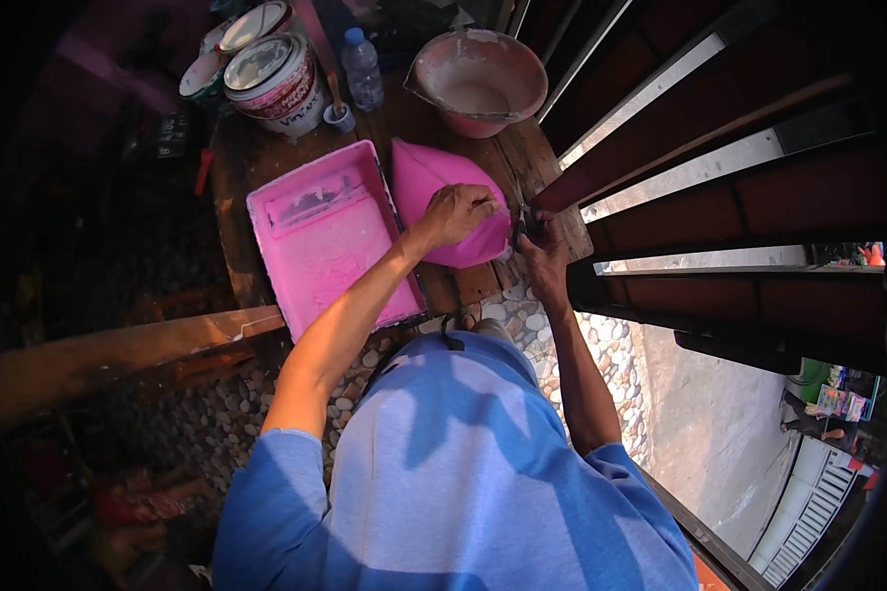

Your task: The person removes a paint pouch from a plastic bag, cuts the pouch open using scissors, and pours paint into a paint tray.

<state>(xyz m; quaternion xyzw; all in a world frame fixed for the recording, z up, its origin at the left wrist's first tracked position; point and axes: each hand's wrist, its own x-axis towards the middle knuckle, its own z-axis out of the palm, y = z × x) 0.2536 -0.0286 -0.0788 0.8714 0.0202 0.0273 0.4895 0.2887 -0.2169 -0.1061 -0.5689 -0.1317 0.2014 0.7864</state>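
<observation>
A plump pink pouch (426, 175) lies on the wooden table, just right of the paint tray. My left hand (458, 215) is closed on the pouch's upper side near its right end, pinching the film. Close beside that end, my right hand (546, 252) is wrapped around what looks like a pair of scissors (523, 223), dark-handled with a thin metal part pointing away from me. The fingers partly hide this tool. Left of the pouch, the pink-coated paint tray (325, 258) sits under my left forearm.
Paint tubs (271, 84), a small cup with a brush (338, 116), a water bottle (363, 71) and a paint-stained bucket (478, 84) stand along the table's far side. Dark slats (719, 212) close in on the right. Pebbled floor (266, 404) lies below.
</observation>
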